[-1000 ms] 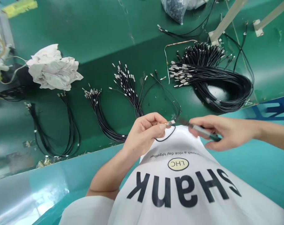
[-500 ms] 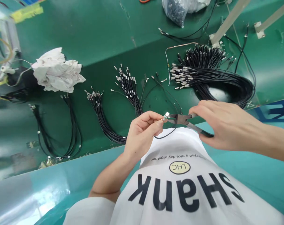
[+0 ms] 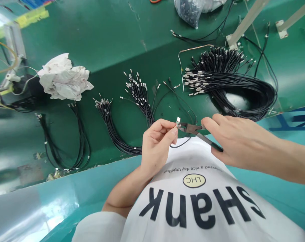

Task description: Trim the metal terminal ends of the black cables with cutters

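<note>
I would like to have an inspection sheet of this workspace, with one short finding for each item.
Surface: green bench top, with a few pale marks.
Things in use: pliers, tips at a small metal connector; whether they grip it is unclear.
Clutter: crumpled white cloth; plastic bag with dark contents.
Hands: left hand pinches the connector's lower end; right hand holds the pliers.
Cables: several bundles of black cables; the largest bundle curves round at the right.
Surroundings: two pale posts at upper right; other people, nothing seen.
</note>
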`<state>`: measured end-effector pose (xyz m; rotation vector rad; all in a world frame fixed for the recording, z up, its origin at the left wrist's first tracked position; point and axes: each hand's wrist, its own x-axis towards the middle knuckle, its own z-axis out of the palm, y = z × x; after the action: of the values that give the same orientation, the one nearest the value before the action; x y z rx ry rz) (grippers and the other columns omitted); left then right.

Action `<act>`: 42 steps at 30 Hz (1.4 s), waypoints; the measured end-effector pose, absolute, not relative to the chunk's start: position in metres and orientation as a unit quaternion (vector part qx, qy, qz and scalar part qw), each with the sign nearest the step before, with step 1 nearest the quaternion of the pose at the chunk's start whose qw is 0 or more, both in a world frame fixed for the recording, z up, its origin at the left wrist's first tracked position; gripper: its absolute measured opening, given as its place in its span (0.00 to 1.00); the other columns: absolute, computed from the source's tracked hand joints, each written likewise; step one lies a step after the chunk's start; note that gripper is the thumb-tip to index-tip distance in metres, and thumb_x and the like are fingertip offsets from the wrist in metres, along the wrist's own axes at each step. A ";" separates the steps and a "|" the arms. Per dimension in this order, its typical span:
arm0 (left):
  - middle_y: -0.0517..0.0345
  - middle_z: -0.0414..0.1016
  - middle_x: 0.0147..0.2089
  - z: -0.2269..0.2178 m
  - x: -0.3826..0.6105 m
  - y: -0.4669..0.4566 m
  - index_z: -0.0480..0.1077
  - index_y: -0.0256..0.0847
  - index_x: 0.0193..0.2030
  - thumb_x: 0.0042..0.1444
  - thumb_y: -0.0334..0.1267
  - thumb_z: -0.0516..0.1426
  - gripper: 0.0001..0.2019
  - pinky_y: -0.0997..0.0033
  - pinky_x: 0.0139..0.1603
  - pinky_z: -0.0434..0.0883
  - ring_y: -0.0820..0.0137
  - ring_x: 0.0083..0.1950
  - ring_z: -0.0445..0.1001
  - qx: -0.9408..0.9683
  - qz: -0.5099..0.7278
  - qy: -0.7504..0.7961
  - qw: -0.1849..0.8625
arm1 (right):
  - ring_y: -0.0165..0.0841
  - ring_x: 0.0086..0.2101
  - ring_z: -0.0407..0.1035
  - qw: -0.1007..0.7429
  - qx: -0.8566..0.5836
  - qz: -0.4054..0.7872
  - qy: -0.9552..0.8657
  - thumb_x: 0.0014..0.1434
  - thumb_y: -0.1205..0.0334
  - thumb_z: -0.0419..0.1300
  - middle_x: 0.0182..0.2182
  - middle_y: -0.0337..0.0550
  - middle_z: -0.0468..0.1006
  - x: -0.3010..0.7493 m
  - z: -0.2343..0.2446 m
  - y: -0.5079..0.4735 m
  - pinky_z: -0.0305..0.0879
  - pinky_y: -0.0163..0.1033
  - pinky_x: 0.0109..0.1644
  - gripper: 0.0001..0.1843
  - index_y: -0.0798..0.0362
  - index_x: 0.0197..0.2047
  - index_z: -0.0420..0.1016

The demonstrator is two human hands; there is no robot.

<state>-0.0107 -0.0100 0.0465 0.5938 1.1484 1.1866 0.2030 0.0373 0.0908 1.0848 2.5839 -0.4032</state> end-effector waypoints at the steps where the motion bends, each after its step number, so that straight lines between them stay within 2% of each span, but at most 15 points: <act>1: 0.63 0.70 0.26 0.045 -0.010 -0.011 0.75 0.40 0.37 0.58 0.35 0.66 0.04 0.73 0.31 0.64 0.77 0.27 0.64 0.268 0.521 0.507 0.632 | 0.40 0.26 0.68 0.164 0.379 -0.152 0.898 0.54 0.64 0.57 0.30 0.44 0.69 0.202 0.091 0.037 0.44 0.40 0.28 0.13 0.53 0.44 0.63; 10: 0.63 0.70 0.27 0.038 -0.008 -0.019 0.76 0.41 0.40 0.62 0.33 0.63 0.01 0.73 0.32 0.65 0.76 0.29 0.66 0.326 0.517 0.528 0.590 | 0.35 0.21 0.63 0.211 0.388 -0.215 0.871 0.51 0.71 0.56 0.26 0.38 0.66 0.201 0.088 0.034 0.42 0.38 0.24 0.19 0.52 0.47 0.60; 16: 0.62 0.71 0.28 0.039 -0.010 -0.018 0.76 0.41 0.40 0.62 0.34 0.63 0.01 0.74 0.31 0.65 0.76 0.28 0.66 0.329 0.520 0.526 0.587 | 0.30 0.18 0.53 0.203 0.389 -0.263 0.859 0.52 0.72 0.54 0.25 0.35 0.63 0.199 0.091 0.035 0.41 0.39 0.22 0.15 0.50 0.42 0.58; 20: 0.61 0.72 0.28 0.040 -0.017 -0.015 0.77 0.40 0.38 0.60 0.36 0.64 0.03 0.74 0.30 0.65 0.76 0.27 0.65 0.324 0.518 0.521 0.596 | 0.30 0.21 0.58 0.190 0.374 -0.433 0.798 0.55 0.68 0.57 0.27 0.34 0.67 0.205 0.090 0.046 0.47 0.36 0.22 0.12 0.48 0.39 0.58; 22: 0.60 0.72 0.28 0.041 -0.022 -0.013 0.77 0.40 0.37 0.60 0.37 0.65 0.03 0.74 0.30 0.63 0.76 0.28 0.65 0.316 0.511 0.514 0.612 | 0.29 0.23 0.59 0.171 0.341 -0.534 0.755 0.55 0.66 0.59 0.27 0.33 0.65 0.211 0.086 0.053 0.51 0.34 0.24 0.11 0.47 0.38 0.59; 26: 0.60 0.71 0.27 0.045 -0.026 -0.013 0.78 0.39 0.35 0.58 0.37 0.66 0.04 0.73 0.29 0.60 0.76 0.27 0.63 0.299 0.497 0.493 0.649 | 0.28 0.28 0.57 0.072 0.274 -0.679 0.677 0.54 0.67 0.60 0.29 0.32 0.61 0.222 0.074 0.062 0.57 0.32 0.28 0.12 0.47 0.39 0.60; 28: 0.60 0.72 0.27 0.047 -0.025 -0.013 0.77 0.39 0.34 0.57 0.36 0.66 0.04 0.73 0.28 0.60 0.77 0.26 0.61 0.285 0.506 0.497 0.645 | 0.28 0.28 0.58 0.038 0.294 -0.656 0.694 0.55 0.66 0.61 0.30 0.33 0.62 0.224 0.072 0.060 0.56 0.33 0.29 0.12 0.48 0.40 0.61; 31: 0.61 0.71 0.26 0.050 -0.021 -0.012 0.77 0.39 0.34 0.56 0.35 0.66 0.04 0.73 0.29 0.62 0.77 0.26 0.62 0.270 0.532 0.508 0.622 | 0.29 0.28 0.61 0.056 0.366 -0.502 0.782 0.55 0.65 0.61 0.32 0.35 0.68 0.220 0.075 0.049 0.54 0.35 0.31 0.14 0.49 0.43 0.62; 33: 0.62 0.70 0.25 0.050 -0.018 -0.011 0.76 0.39 0.34 0.57 0.34 0.66 0.03 0.74 0.29 0.63 0.77 0.26 0.63 0.267 0.543 0.509 0.613 | 0.32 0.30 0.65 0.070 0.391 -0.410 0.821 0.54 0.64 0.60 0.36 0.39 0.73 0.216 0.077 0.039 0.54 0.37 0.32 0.17 0.50 0.47 0.62; 36: 0.62 0.71 0.26 0.049 -0.014 -0.011 0.76 0.39 0.35 0.58 0.33 0.65 0.02 0.75 0.30 0.64 0.78 0.27 0.65 0.268 0.554 0.502 0.607 | 0.38 0.35 0.70 0.072 0.389 -0.336 0.855 0.55 0.63 0.58 0.42 0.46 0.75 0.208 0.078 0.031 0.54 0.39 0.33 0.18 0.52 0.49 0.61; 42: 0.63 0.70 0.25 0.046 -0.010 -0.014 0.75 0.40 0.37 0.59 0.35 0.65 0.03 0.73 0.32 0.67 0.77 0.27 0.66 0.276 0.557 0.503 0.600 | 0.38 0.31 0.69 0.097 0.396 -0.255 0.877 0.55 0.64 0.56 0.35 0.43 0.71 0.201 0.078 0.030 0.49 0.40 0.30 0.14 0.52 0.45 0.60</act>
<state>-0.0101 -0.0142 0.0465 0.6403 1.1664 1.2918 0.2007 0.0297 0.0784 1.1728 2.5965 -0.7546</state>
